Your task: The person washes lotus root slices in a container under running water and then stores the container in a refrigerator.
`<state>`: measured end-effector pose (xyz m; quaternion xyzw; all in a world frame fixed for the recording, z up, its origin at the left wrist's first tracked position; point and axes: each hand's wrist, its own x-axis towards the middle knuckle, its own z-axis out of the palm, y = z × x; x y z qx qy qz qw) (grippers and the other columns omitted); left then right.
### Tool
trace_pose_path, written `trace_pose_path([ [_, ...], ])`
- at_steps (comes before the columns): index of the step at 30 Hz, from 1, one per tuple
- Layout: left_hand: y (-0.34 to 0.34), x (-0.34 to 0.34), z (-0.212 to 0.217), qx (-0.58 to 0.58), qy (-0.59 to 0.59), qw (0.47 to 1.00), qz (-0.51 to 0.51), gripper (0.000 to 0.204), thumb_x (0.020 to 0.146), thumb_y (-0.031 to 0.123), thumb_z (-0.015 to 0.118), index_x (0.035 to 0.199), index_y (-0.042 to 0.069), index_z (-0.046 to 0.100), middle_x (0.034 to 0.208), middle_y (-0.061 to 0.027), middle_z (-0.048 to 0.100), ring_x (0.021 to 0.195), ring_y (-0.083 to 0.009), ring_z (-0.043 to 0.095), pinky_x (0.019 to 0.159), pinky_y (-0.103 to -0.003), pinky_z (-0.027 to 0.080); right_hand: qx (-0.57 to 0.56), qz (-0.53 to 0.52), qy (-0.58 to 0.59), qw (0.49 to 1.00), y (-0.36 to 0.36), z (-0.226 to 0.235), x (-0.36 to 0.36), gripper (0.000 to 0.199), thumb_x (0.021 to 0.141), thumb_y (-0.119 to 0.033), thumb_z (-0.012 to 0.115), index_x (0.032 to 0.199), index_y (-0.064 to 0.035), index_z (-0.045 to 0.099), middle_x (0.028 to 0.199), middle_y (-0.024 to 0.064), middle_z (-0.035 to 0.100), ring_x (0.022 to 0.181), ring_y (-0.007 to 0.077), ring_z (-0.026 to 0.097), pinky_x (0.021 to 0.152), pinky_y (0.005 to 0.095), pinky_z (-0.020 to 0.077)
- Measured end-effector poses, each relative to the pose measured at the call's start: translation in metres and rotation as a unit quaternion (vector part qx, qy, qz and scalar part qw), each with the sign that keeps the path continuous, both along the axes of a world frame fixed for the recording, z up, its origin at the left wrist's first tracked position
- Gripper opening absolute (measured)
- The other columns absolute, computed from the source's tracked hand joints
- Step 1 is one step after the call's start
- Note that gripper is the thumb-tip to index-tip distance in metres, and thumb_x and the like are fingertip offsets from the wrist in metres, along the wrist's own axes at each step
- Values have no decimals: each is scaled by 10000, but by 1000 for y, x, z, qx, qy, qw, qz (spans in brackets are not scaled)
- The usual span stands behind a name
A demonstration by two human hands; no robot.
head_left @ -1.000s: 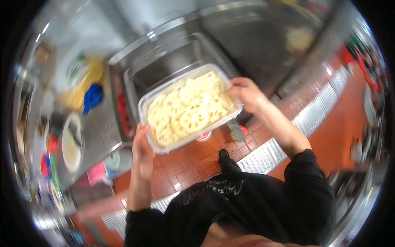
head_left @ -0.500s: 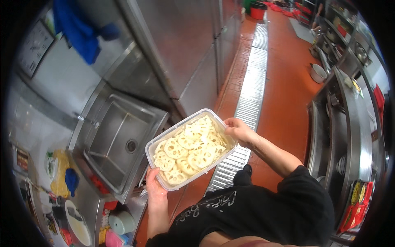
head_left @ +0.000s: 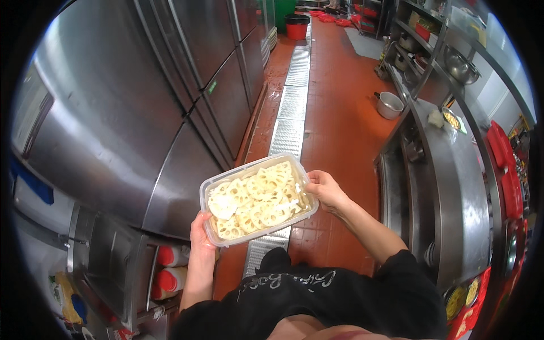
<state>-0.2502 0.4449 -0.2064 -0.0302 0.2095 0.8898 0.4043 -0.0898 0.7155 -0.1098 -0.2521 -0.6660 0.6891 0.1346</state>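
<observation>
Room: kitchen aisle with a red tiled floor [head_left: 340,124] running up the middle of the frame, a metal drain grate [head_left: 289,119] set along it.
Left side: tall steel fridge doors [head_left: 170,102] fill the upper left.
Right side: steel table [head_left: 453,187] along the right edge, a metal pot [head_left: 390,105] on the floor near its far end.
Container: clear plastic tub [head_left: 258,198] of sliced lotus root, centre frame, held level over the grate.
Your left hand [head_left: 199,235]: grip closed on the tub's near left corner.
Your right hand [head_left: 324,190]: grip closed on its right rim.
Risk: you hold only thin rims; I judge that a tilt or a slip on wet tiles could spill the slices.
</observation>
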Motion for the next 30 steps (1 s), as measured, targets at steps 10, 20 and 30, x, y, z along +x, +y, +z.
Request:
trace_pose_path([
  [10, 28, -63, -102, 40, 30, 995, -91, 426, 706, 64, 548, 1113, -49, 491, 1060, -191, 569, 957, -313, 575, 840, -416, 481, 19, -113, 21, 993, -29, -73, 0, 274, 706, 61, 494, 979, 78, 508, 842, 99, 602, 744, 135, 590, 676, 241, 471],
  [20, 21, -55, -36, 54, -38, 985, -160, 405, 768, 164, 592, 1117, -15, 490, 1045, -185, 558, 957, -302, 568, 792, -442, 500, 46, -115, 44, 991, -46, -22, -2, 233, 717, 63, 444, 925, 66, 549, 824, 77, 608, 714, 121, 598, 649, 233, 484],
  [30, 9, -19, -32, 47, 36, 993, -103, 530, 779, 287, 608, 1201, 7, 454, 1147, -172, 534, 1040, -300, 534, 877, -447, 449, 42, -39, 71, 996, 4, -51, -22, 217, 755, 29, 460, 958, 63, 529, 886, 88, 584, 746, 141, 573, 668, 254, 476],
])
